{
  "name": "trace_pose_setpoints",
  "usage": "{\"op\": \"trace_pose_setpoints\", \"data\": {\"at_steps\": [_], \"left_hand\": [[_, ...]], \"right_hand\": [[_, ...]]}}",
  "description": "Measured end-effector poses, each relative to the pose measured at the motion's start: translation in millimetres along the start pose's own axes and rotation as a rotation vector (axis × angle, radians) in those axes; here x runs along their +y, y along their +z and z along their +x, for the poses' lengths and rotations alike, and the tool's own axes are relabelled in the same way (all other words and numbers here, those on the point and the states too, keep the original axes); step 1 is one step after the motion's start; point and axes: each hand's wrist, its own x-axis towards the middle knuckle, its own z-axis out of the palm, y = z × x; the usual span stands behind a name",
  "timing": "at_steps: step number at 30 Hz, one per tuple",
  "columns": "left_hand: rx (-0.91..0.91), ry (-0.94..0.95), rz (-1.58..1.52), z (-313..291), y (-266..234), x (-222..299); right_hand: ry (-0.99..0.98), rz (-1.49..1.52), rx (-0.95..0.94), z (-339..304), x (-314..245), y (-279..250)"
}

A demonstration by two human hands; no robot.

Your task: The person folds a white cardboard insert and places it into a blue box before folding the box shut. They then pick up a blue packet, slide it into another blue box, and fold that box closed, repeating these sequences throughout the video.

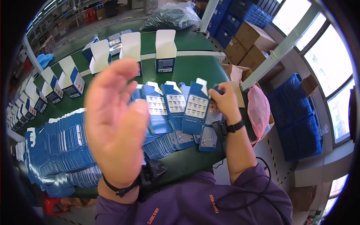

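My left hand (116, 123) is raised close to the camera, palm partly turned inward, its thumb apart from the fingers and nothing in it. On the right, my right hand (225, 98) pinches the upper right edge of a flat blue folding carton (195, 107), tilted slightly, with a white flap at its top. Under and beside it lie more flattened blue cartons (174, 104), fanned out in overlapping rows. A long stack of the same flat cartons (65, 144) covers the table's left part; my left hand and wrist hide some of it.
Erected white-and-blue boxes (165, 56) with raised lids stand in a curved line along the far side of the green table (202, 67). At the right are a cardboard box with a pink bag (258, 110), a metal post (275, 58) and blue crates (296, 120).
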Motion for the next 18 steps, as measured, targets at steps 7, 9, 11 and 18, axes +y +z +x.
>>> {"op": "trace_pose_setpoints", "data": {"at_steps": [7,9,11,18], "left_hand": [[-0.212,0.134,0.694,-35.0,48.8,-21.9],[-0.19,0.224,0.48,-24.4,45.1,-30.9],[-0.307,-0.007,0.345,-10.7,32.2,-21.5],[-0.462,0.767,0.528,13.5,3.9,-47.8]], "right_hand": [[-0.607,0.591,0.05,-51.5,-171.6,-59.4],[-0.884,0.548,-0.003,-55.8,-195.7,-58.0],[-1.16,0.492,-0.028,-56.6,-205.4,-50.6],[-0.39,0.966,0.092,-56.7,-213.3,-18.1]]}}
